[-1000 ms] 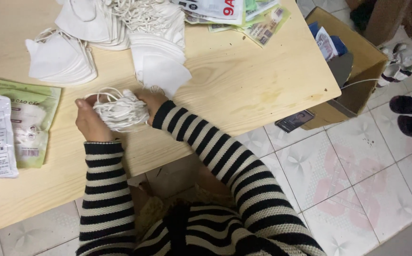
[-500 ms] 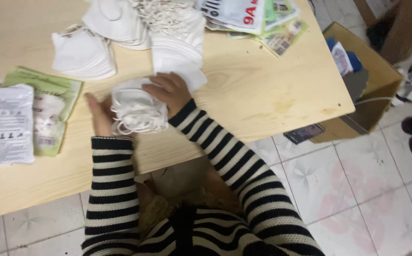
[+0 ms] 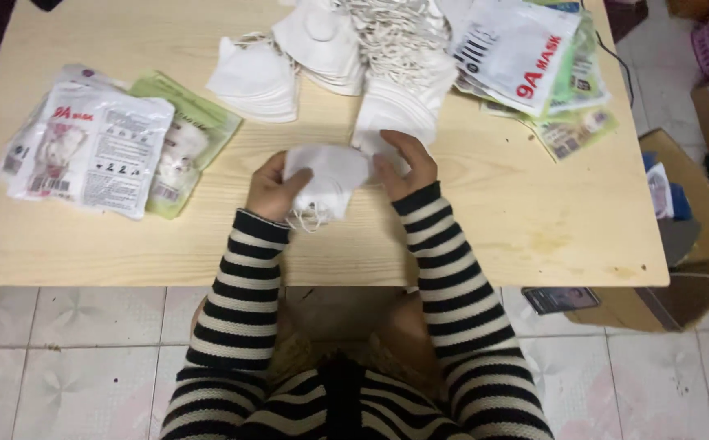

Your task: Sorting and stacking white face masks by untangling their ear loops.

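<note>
Head view: a small stack of white masks [image 3: 328, 181] is gripped between the left hand [image 3: 271, 189] and the right hand [image 3: 403, 165], just above the desk [image 3: 485, 220], close to its near edge. Elastic loops [image 3: 310, 220] are seen dangling below the stack; these could be snagged under the fingers, and the stack could be fanned apart if the grip is eased unevenly. A mask pile [image 3: 395, 114] touches the right hand and could be knocked.

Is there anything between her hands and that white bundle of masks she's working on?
Nothing visible. The left hand and right hand both grip the mask bundle directly, one at each side, over the table. The mask piles lie behind it, the packets off to the left.
</note>
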